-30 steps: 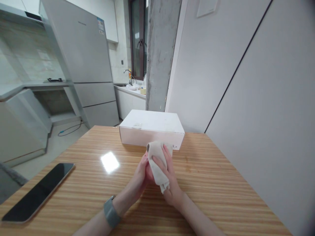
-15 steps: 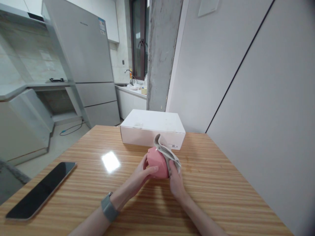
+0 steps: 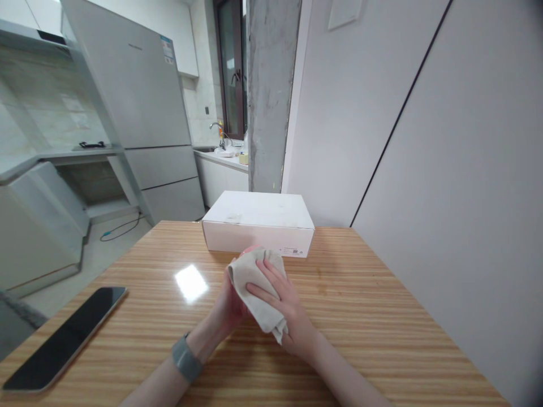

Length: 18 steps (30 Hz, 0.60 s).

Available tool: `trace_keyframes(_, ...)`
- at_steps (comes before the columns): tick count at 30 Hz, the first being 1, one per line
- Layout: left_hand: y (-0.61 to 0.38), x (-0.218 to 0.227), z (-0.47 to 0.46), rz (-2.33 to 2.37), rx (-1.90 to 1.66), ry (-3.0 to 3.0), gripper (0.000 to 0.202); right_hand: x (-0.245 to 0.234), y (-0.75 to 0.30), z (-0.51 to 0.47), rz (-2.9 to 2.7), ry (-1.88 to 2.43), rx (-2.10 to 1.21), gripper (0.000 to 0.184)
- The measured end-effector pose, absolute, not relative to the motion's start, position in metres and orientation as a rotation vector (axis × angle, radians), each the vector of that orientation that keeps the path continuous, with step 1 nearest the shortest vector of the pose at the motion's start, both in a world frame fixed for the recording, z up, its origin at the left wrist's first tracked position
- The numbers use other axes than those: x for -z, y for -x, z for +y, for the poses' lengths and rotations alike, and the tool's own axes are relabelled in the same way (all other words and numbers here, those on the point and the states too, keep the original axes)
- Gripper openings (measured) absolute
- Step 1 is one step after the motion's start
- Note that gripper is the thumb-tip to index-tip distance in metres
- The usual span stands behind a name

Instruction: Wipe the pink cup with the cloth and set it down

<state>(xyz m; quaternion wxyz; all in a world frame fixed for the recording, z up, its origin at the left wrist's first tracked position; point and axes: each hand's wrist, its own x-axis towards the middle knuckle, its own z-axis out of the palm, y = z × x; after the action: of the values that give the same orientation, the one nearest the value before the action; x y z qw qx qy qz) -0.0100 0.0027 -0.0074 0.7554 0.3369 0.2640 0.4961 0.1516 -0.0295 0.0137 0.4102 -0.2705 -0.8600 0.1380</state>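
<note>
A pink faceted object (image 3: 251, 249), nearly all covered, sits in my left hand (image 3: 228, 305), which is closed around its left side. Its exact kind cannot be made out. Draped over its near face is a beige cloth (image 3: 248, 277). My right hand (image 3: 294, 314) presses that cloth against the pink surface with fingers laid across it, the thumb hidden beneath the lower edge. Both hands are above the middle of the wooden table (image 3: 360, 316), just in front of a white box (image 3: 254, 234).
A dark-screened phone (image 3: 68, 336) lies at the table's left edge. Behind the table are a grey fridge (image 3: 131, 79), a sink counter (image 3: 223, 161) and a concrete column (image 3: 271, 96). A white wall (image 3: 458, 186) runs along the right.
The cloth has come from the pink object's right side over its near face, hiding most of it. My right hand has moved left and now lies flatter over the cloth. The view has shifted slightly.
</note>
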Motion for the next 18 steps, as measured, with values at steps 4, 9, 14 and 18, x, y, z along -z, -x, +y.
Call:
trace_keyframes(4,0.01,-0.007,-0.001,0.413,-0.99,-0.56,0.064,-0.012,-0.162,-0.028,-2.271,0.644,-0.113,0.056)
trace_keyframes(9,0.013,-0.014,-0.004,0.459,-0.982,-0.575,0.066,-0.006,-0.166,-0.03,-2.249,0.614,-0.011,0.056)
trace_keyframes(14,0.014,-0.017,-0.006,0.476,-0.938,-0.589,0.07,0.002,-0.172,-0.027,-2.165,0.673,-0.04,0.052)
trace_keyframes(18,0.015,-0.02,-0.007,0.434,-0.937,-0.575,0.07,0.013,-0.165,-0.022,-1.779,0.814,-0.369,0.043)
